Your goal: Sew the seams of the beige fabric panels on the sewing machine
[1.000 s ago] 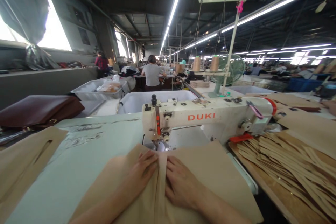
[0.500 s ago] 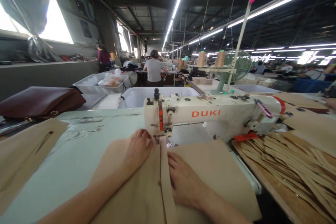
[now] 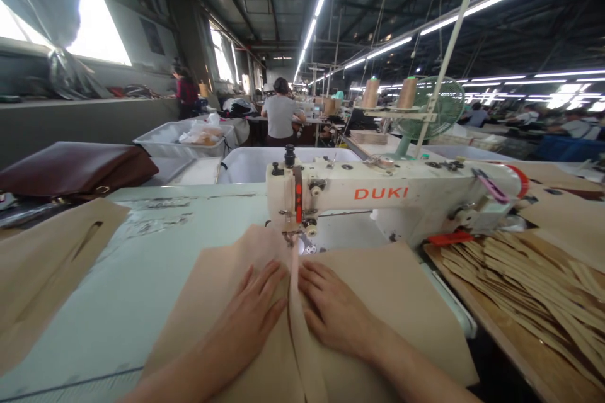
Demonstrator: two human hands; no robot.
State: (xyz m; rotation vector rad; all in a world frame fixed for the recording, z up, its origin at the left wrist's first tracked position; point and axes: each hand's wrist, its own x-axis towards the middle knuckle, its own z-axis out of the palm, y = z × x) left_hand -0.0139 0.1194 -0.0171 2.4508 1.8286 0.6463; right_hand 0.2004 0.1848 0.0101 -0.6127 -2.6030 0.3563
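A tan leather-like panel point(image 3: 378, 302) lies across the sewing machine point(image 3: 378, 192) bed, partly under its presser foot point(image 3: 289, 239). A narrow tan strip point(image 3: 299, 321) runs lengthwise down the panel toward me, starting at the foot. Left of the strip, my left hand point(image 3: 258, 305) rests flat with its fingers stretched forward, just short of the foot. My right hand point(image 3: 331, 308) lies on the panel at the other side, its fingertips against the strip's edge. Neither hand is wrapped around anything. My palms and forearms hide parts of the panel.
Many cut tan strips point(image 3: 534, 302) are heaped on a wooden board at the right. Another tan piece with a slit point(image 3: 51, 264) lies at the left, near a maroon bag point(image 3: 75, 170). White bins point(image 3: 189, 138) stand behind the table. A person point(image 3: 281, 113) sits farther back.
My left hand has drawn back from beside the presser foot and flattened on the panel. My right hand stays by the strip, which now bends slightly. The view has shifted a little.
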